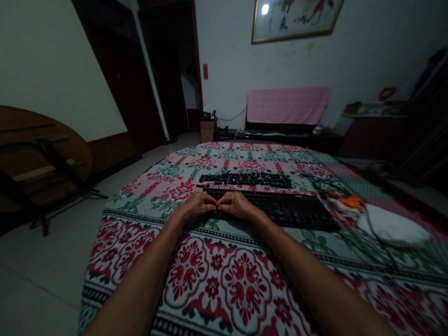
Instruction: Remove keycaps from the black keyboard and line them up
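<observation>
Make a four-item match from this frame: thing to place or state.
1. keyboard
2. loose black keycaps
3. pink cloth
4. framed picture

A. hung up high on the wall
B. draped low, at the far side of the room
C. in rows just beyond the keyboard
D. left hand and right hand at its left end

Pairs: 1-D, 2-C, 3-B, 4-A

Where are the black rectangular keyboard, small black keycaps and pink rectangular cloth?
Black rectangular keyboard (292, 209), head view: on its upper face.
Small black keycaps (245, 179), head view: middle of the group.
Pink rectangular cloth (289, 105), head view: centre of its front.
</observation>
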`<state>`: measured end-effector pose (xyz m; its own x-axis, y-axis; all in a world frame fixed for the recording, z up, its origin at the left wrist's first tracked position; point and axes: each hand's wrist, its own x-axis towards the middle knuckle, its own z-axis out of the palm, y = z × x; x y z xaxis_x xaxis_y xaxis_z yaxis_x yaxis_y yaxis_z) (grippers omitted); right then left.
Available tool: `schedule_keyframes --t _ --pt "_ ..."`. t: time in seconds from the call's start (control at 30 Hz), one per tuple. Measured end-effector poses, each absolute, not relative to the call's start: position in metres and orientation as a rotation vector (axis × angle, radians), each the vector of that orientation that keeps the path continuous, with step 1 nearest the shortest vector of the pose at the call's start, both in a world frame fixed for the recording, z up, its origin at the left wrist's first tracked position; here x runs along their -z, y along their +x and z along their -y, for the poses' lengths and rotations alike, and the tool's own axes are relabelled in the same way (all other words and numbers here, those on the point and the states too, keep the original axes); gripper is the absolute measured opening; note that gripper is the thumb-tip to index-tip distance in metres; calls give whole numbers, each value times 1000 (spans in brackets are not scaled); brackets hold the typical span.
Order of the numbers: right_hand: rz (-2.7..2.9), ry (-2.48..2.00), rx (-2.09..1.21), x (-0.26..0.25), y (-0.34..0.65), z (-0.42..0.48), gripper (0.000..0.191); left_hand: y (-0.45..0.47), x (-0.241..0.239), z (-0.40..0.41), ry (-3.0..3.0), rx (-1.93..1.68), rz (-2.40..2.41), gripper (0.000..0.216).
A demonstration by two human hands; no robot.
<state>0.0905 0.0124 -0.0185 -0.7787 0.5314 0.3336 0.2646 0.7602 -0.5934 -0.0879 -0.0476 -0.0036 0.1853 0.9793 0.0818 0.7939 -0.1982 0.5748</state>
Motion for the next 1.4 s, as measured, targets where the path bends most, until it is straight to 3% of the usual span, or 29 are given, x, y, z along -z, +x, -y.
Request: schedule_keyframes --t 0.3,0.57,1.1,1.4 --pt "2369 -644 -657 21 91 -6 16 -85 5 45 2160 -497 -1622 29" --pt "2122 -712 -630 25 97 -16 20 -92 16 39 2119 -598 -1689 33" --pt "2383 -796 -483 27 92 -9 20 -78 7 41 1916 -525 -1771 30" --pt "2377 -858 -598 23 91 -7 18 -79 9 41 1907 -563 -1653 29"
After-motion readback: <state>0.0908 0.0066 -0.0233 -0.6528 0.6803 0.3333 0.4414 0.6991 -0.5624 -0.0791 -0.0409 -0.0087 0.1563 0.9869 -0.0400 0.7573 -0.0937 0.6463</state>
